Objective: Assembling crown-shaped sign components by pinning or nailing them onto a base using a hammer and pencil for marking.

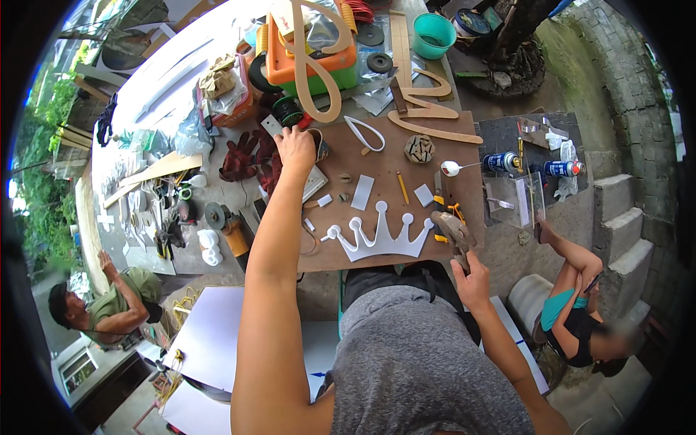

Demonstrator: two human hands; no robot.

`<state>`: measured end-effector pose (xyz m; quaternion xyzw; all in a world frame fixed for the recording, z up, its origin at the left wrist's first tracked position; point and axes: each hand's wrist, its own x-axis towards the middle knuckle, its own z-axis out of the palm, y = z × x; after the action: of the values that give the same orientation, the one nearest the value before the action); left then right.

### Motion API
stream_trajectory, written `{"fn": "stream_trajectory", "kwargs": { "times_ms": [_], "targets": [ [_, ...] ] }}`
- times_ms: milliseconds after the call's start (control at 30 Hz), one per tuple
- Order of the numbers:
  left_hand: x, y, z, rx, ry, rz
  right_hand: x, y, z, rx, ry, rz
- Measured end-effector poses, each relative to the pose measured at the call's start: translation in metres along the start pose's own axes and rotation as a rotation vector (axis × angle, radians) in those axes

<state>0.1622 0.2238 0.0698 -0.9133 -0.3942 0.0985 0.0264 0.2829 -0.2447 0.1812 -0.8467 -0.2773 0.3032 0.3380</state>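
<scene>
My left hand (pixel 296 150) reaches across the brown work board (pixel 333 199), fingers apart, beside a small grey roll (pixel 320 147). Whether it touches the roll I cannot tell. Just beyond its fingers lies a dark green spool (pixel 288 111). Near the board's right front, my right hand (pixel 475 281) is closed on a worn grey-brown tool (pixel 455 233) whose exact kind is unclear. Left of that tool lies a white crown cutout (pixel 380 239). A yellow pencil (pixel 402 188) and small white pieces (pixel 363 193) are scattered behind the crown.
Dark red gloves (pixel 239 156) and an angle grinder (pixel 230 228) lie left of my forearm. Wooden letter cutouts (pixel 435 109), an orange-green bin (pixel 319 69) and a teal tub (pixel 433 36) stand farther back. Spray cans (pixel 502 161) lie right. Two people sit nearby, left and right.
</scene>
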Motion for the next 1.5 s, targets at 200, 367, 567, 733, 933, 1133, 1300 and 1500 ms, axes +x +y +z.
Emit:
{"fn": "stream_trajectory", "kwargs": {
  "times_ms": [200, 367, 567, 733, 933, 1133, 1300, 1500],
  "targets": [
    [0.003, 0.003, 0.000, 0.006, 0.023, 0.034, 0.002, -0.006, 0.006, 0.020, 0.011, 0.039],
    [0.000, -0.006, -0.005, 0.051, 0.029, 0.071, 0.007, -0.005, 0.003, 0.035, 0.031, 0.009],
    [-0.030, -0.017, -0.063, -0.198, 0.219, 0.013, 0.011, 0.001, -0.006, 0.085, 0.048, -0.006],
    [-0.060, 0.014, -0.093, -0.455, 0.205, -0.050, 0.014, 0.003, -0.013, 0.084, 0.057, -0.012],
    [-0.085, 0.086, -0.063, -0.702, 0.124, 0.098, 0.014, 0.002, -0.020, 0.072, 0.041, -0.024],
    [-0.094, 0.125, 0.003, -0.556, -0.123, 0.109, 0.002, 0.016, -0.022, 0.058, 0.032, 0.005],
    [-0.096, 0.129, 0.004, -0.523, -0.165, 0.095, -0.008, 0.026, -0.025, 0.064, 0.029, 0.019],
    [-0.106, 0.128, 0.004, -0.633, -0.062, 0.068, -0.013, 0.029, -0.027, 0.028, 0.015, 0.029]
  ]
}}
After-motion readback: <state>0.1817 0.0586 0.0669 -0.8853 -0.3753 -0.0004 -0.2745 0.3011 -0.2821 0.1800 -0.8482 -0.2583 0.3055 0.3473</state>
